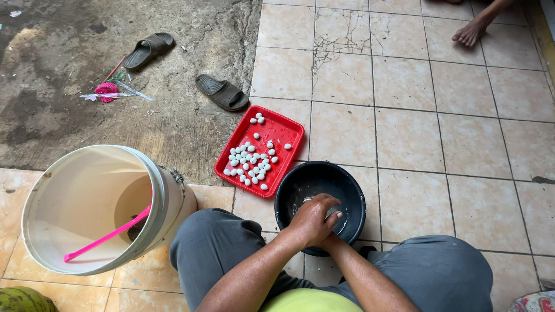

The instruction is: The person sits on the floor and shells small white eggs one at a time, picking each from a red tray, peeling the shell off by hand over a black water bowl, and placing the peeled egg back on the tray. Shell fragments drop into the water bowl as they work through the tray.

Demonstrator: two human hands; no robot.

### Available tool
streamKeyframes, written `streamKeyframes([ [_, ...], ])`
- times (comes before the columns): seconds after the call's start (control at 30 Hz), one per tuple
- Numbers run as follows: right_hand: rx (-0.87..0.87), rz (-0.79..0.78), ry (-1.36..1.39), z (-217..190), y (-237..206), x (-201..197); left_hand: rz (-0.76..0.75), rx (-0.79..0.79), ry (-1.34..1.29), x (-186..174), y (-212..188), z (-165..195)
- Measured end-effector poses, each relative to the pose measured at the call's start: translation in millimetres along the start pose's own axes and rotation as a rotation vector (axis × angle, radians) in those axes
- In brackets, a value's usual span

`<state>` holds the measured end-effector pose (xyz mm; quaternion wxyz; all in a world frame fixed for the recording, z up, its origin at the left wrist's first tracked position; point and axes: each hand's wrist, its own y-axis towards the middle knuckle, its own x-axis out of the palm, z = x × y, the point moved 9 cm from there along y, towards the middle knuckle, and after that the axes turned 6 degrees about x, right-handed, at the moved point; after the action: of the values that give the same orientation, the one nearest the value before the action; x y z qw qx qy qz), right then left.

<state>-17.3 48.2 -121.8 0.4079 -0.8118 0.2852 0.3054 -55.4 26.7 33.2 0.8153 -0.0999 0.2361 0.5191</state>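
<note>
Head view: both hands meet over the black bowl (pixel 300 188), which stands on the tiled floor (pixel 439 150) just right of the red tray (pixel 287 134). The left hand (pixel 313 219) curls shut over something small; what, I cannot tell. The right hand (pixel 332 224) is mostly hidden beneath it, grip unclear. Small white balls (pixel 250 159) lie across the tray. A white bucket (pixel 167 199) with a pink stick (pixel 107 236) stands at the left. Working low over the bowl looks wise, with a light hold.
</note>
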Motion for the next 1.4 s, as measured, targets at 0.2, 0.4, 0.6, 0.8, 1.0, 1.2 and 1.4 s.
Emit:
streamKeyframes([
  [0.2,-0.004,0.009,-0.296,-9.9,-0.9,11.0,-0.023,-0.032,0.007,0.6,-0.8,-1.2],
  [0.4,-0.04,0.082,0.172,-9.0,0.9,-4.4,-0.01,-0.016,0.018,-1.8,2.2,2.3],
  [0.6,-0.046,0.154,0.076,-17.6,2.0,-5.6,0.033,-0.034,0.026,-14.8,1.8,3.1],
  [0.8,0.17,0.042,0.393,2.8,2.7,-9.4,-0.012,-0.124,0.044,-13.7,1.3,-1.6],
  [1.0,0.082,0.093,0.221,-18.4,0.2,-16.2,0.023,-0.084,0.041,-17.4,0.6,0.7],
  [1.2,0.04,0.111,0.177,-28.4,-4.7,-26.4,0.042,-0.071,0.024,-18.4,-0.9,1.0],
  [1.4,-0.017,0.099,0.139,-35.7,-4.9,-22.3,0.069,-0.065,0.028,-18.1,-0.2,-6.1],
])
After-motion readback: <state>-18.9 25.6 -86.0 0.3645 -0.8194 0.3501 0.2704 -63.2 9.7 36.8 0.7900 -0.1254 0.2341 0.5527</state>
